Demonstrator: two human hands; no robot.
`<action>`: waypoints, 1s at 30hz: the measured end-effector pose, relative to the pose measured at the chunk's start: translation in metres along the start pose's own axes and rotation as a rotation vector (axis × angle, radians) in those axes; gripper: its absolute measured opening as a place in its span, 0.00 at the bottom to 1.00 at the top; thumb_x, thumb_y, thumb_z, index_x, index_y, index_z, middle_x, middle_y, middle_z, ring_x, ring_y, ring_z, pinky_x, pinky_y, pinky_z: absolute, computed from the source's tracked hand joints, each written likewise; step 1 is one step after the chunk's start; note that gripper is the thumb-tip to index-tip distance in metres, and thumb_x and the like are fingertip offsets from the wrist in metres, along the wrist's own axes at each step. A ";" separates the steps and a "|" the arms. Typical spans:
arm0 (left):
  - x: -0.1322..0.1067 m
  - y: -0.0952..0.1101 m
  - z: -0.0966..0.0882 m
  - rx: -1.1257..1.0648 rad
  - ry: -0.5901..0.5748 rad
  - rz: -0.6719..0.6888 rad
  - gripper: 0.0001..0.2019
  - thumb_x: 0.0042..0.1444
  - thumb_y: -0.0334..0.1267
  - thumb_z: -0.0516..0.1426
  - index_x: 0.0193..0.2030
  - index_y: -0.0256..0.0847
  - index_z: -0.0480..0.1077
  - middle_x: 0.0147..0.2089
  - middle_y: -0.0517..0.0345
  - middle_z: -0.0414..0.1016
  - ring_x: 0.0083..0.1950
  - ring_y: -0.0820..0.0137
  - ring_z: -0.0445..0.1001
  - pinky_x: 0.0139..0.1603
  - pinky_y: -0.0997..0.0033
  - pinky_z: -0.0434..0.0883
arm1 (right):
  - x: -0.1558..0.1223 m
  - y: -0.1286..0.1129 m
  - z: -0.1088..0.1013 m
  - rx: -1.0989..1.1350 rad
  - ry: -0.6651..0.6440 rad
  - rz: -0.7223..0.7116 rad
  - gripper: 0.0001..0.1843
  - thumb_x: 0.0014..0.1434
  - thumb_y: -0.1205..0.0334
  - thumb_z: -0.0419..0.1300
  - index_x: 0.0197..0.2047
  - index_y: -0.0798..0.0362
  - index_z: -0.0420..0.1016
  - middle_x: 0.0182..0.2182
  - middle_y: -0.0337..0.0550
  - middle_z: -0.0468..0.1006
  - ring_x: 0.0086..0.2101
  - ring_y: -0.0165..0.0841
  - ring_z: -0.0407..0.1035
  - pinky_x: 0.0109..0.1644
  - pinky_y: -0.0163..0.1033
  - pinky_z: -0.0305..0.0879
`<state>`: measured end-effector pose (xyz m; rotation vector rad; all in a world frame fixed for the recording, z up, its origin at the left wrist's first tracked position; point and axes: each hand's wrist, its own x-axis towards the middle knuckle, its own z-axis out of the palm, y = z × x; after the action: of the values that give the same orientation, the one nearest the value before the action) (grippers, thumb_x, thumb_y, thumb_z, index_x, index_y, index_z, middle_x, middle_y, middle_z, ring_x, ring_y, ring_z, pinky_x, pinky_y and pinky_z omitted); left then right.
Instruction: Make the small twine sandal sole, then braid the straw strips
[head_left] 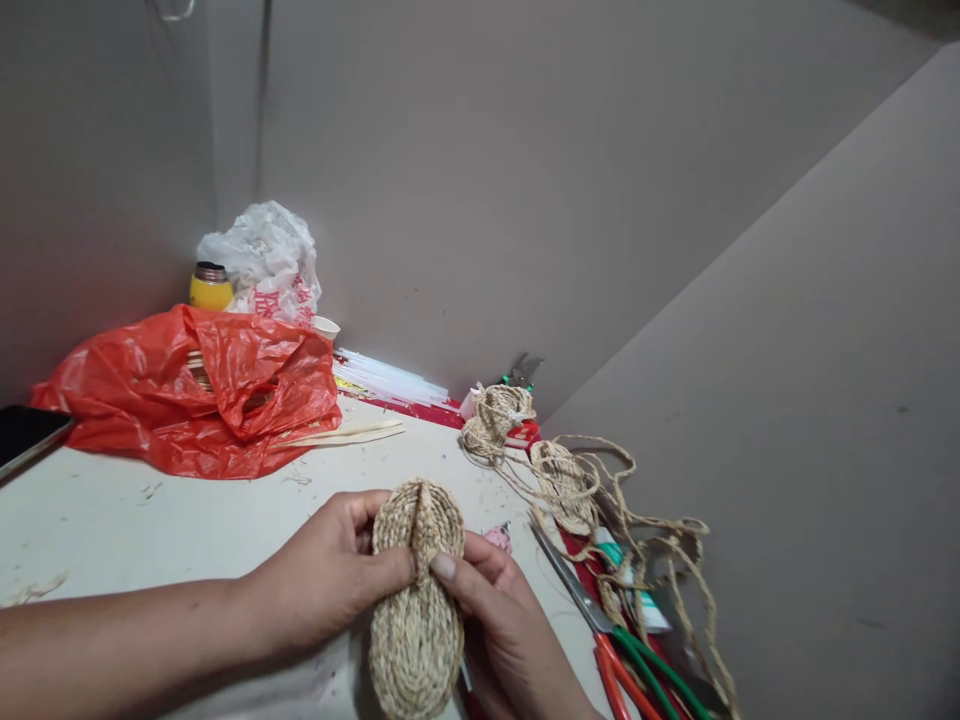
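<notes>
Between your left hand [322, 580] and right hand [504, 625], both clamped on it, the woven straw sole [416, 650] sits over the near table [150, 520] edge, long axis running away from you, thumbs meeting midway; scissors [570, 590] lie just right.

A small woven straw sandal [416, 610], its pale braided sole oval and its toe strap pinched upward, is held lengthwise just left of the scissors [574, 587].

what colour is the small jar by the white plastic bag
The small jar is yellow, shown best in the head view.
</notes>
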<state>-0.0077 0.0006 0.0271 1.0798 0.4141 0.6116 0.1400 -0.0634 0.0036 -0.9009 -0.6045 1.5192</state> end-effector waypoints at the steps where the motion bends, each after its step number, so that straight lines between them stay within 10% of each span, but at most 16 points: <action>1: 0.000 0.001 0.000 0.029 -0.004 0.001 0.15 0.49 0.30 0.60 0.45 0.34 0.72 0.39 0.54 0.75 0.38 0.70 0.72 0.41 0.71 0.68 | 0.000 0.000 -0.001 0.004 0.003 -0.001 0.11 0.50 0.67 0.66 0.39 0.55 0.79 0.29 0.44 0.81 0.31 0.34 0.74 0.40 0.39 0.68; 30: -0.002 -0.001 0.002 0.086 -0.075 -0.051 0.11 0.43 0.24 0.53 0.35 0.35 0.69 0.29 0.62 0.67 0.29 0.77 0.62 0.31 0.77 0.62 | 0.000 0.005 0.000 -0.140 0.012 0.042 0.12 0.47 0.61 0.69 0.36 0.56 0.79 0.24 0.40 0.78 0.23 0.30 0.69 0.33 0.36 0.66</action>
<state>-0.0076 -0.0025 0.0273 1.1673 0.4044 0.5102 0.1368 -0.0644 -0.0004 -1.0344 -0.6931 1.5222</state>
